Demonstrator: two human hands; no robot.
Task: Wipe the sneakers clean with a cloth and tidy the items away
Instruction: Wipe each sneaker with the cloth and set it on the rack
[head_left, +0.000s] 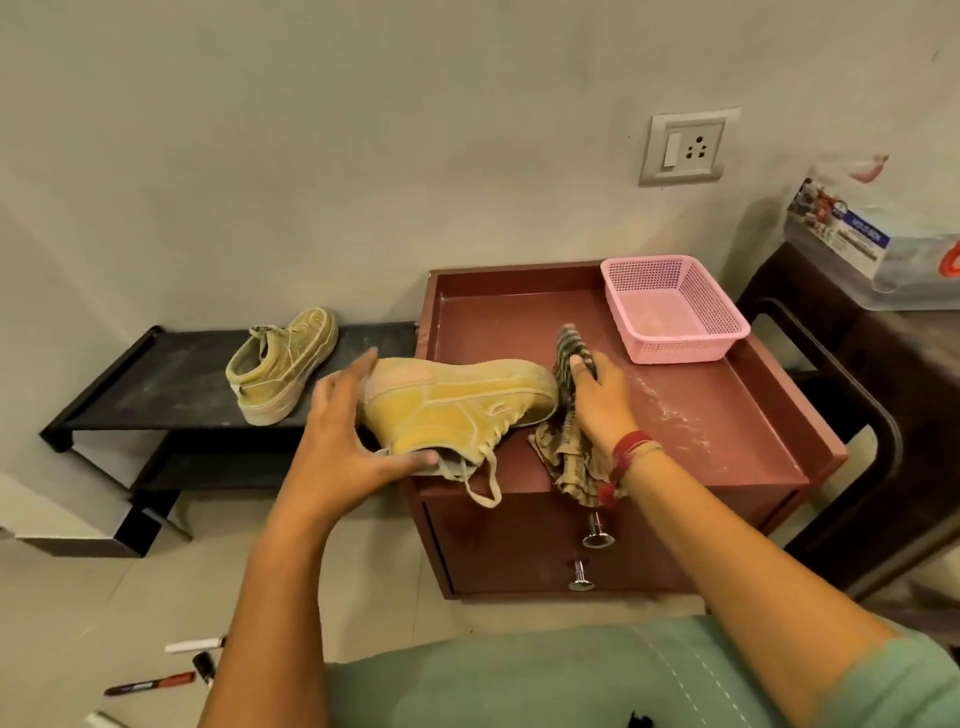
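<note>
Closest to you, a few markers (150, 683) lie on the floor tiles at your lower left. Your left hand (337, 431) grips the yellow sneaker (457, 410) at its heel, with the fingers spread over the back and the thumb hooked under the collar. The sneaker lies tipped on its side across the front left corner of the maroon cabinet (727, 415). Its sole is turned toward the wall, its heel sticks out past the cabinet's left edge, and a lace loop hangs over the front. Your right hand (597, 400) is closed around the striped cloth (566, 452) and holds it against the sneaker's toe. The loose end of the cloth drapes down over the cabinet's front edge, just above two metal drawer knobs (597, 535). Farther back, a pink mesh basket (675, 312) sits in the far right corner of the cabinet top. To the left, the second sneaker (280, 369) stands upright on a low black rack (130, 384) against the wall. On the wall above the cabinet there is a switch socket (685, 148).
</note>
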